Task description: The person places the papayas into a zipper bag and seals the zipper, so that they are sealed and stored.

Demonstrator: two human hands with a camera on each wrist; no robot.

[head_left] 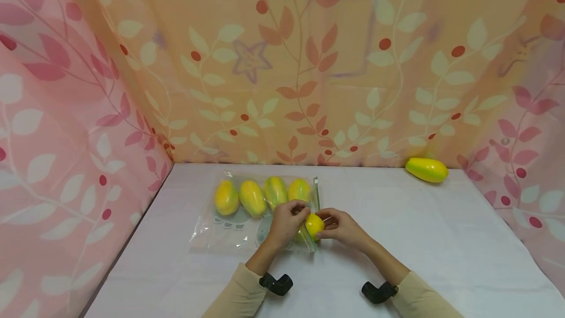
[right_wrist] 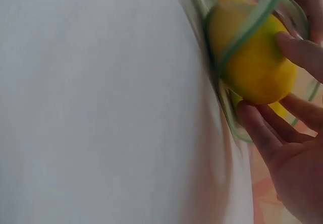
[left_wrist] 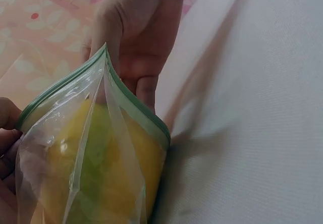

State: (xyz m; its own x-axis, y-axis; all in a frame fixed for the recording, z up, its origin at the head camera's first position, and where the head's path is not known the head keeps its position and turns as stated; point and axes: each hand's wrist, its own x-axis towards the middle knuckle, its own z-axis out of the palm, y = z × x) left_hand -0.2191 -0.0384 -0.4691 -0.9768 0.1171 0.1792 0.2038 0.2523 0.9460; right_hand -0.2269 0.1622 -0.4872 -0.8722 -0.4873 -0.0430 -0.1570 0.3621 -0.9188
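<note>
A clear zip bag (head_left: 205, 234) with a green zip edge lies flat on the table, its mouth facing right. Several yellow-green papayas (head_left: 252, 198) sit in a row inside it. My left hand (head_left: 284, 225) pinches the upper lip of the mouth and lifts it. With fingertips and thumb, my right hand (head_left: 346, 229) holds the end of another papaya (head_left: 315, 225), which is partly inside the mouth. The left wrist view shows most of this papaya (left_wrist: 96, 168) behind the clear plastic. Its rounded end (right_wrist: 272, 80) sticks out past the green zip in the right wrist view.
One more papaya (head_left: 426, 170) lies at the table's back right, close to the curtain. A white cloth (head_left: 397, 210) covers the table. Leaf-patterned curtains (head_left: 291, 72) stand at the back and both sides. Each wrist wears a black camera mount (head_left: 277, 284).
</note>
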